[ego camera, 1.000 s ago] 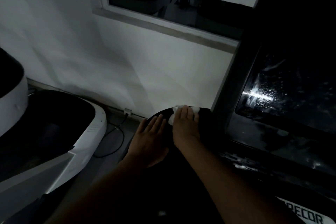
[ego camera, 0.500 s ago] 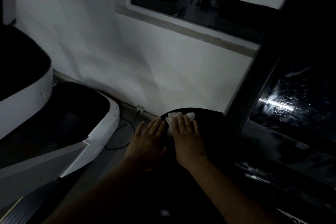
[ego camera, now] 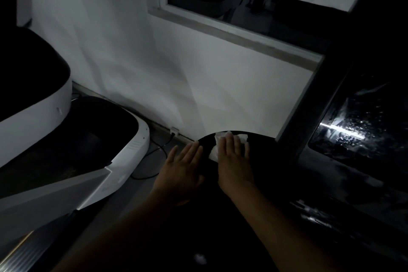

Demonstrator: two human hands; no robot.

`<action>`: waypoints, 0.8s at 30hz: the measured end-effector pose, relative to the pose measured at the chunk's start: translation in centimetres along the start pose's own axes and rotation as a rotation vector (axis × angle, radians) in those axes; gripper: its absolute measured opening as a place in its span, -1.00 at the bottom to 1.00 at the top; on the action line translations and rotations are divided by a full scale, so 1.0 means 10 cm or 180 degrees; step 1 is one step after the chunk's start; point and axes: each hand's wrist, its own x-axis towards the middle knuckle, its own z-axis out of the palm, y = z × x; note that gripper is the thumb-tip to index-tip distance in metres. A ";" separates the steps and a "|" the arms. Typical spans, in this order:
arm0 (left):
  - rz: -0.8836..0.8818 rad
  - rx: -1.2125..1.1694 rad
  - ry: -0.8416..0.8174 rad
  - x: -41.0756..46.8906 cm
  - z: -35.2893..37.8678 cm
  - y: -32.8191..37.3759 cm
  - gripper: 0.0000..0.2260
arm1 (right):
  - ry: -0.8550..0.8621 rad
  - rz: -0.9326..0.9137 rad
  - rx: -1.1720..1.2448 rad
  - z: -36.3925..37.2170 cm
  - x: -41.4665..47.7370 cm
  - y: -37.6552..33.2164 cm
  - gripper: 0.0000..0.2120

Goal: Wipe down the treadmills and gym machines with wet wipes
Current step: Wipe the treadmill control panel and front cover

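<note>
It is dark here. My right grip (ego camera: 235, 161) lies flat on a white wet wipe (ego camera: 213, 153). The fingers are straight and close together, and they press the wipe down. They do not pinch it. The wipe sits on the round black top of a gym machine (ego camera: 263, 150), near its far edge. Bits of the wipe stick out to the left of the fingers and past the fingertips.

My left grip (ego camera: 183, 168) is just beside the right one. It is flat too, with the fingers straight and a little spread. It holds nothing. It lies at the left edge of the round black top. It is too dark for me to tell how hard it leans there.

To the right is a shiny dark screen (ego camera: 353, 130) with wet drops and a bright streak of light on it. To the left stands a white and black machine (ego camera: 134, 150). A thin black cable (ego camera: 155, 151) lies on the floor beside it and runs toward the white wall (ego camera: 198, 73). A window (ego camera: 220, 2) is up above.
</note>
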 end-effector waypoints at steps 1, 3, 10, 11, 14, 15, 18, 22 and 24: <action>0.0003 0.0008 -0.0018 0.00 0.00 0.00 -0.37 | 0.0018 0.0017 0.0085 0.02 0.04 -0.07 -0.34; -0.0007 0.0003 -0.0099 0.01 0.00 0.00 -0.39 | -0.0018 -0.0203 0.0139 0.07 -0.03 -0.22 -0.33; 0.0014 0.0190 -0.0116 -0.26 -0.07 -0.02 -0.44 | -0.0113 -0.0282 -0.0088 -0.04 -0.08 0.02 -0.15; -0.0046 0.0199 -0.0161 -0.29 -0.06 -0.01 -0.44 | -0.0079 -0.0263 -0.0029 -0.06 0.00 -0.04 -0.16; -0.0224 0.0089 -0.0161 -0.26 -0.06 0.00 -0.46 | -0.0076 -0.0533 0.0130 0.00 -0.07 -0.19 -0.22; -0.0239 0.0060 -0.0140 -0.26 -0.06 0.00 -0.46 | -0.0102 -0.0677 0.0089 0.02 -0.16 -0.19 -0.23; -0.0220 0.0133 -0.0060 -0.28 -0.08 -0.01 -0.45 | -0.0143 -0.0781 -0.0100 0.03 -0.26 -0.02 -0.13; -0.0264 0.0203 0.0046 -0.30 -0.11 0.03 -0.45 | -0.0134 -0.0505 -0.0046 -0.04 -0.01 -0.10 -0.10; -0.0278 0.0163 0.0093 -0.30 -0.11 0.03 -0.46 | -0.0124 -0.0658 0.0002 -0.01 -0.06 -0.15 -0.09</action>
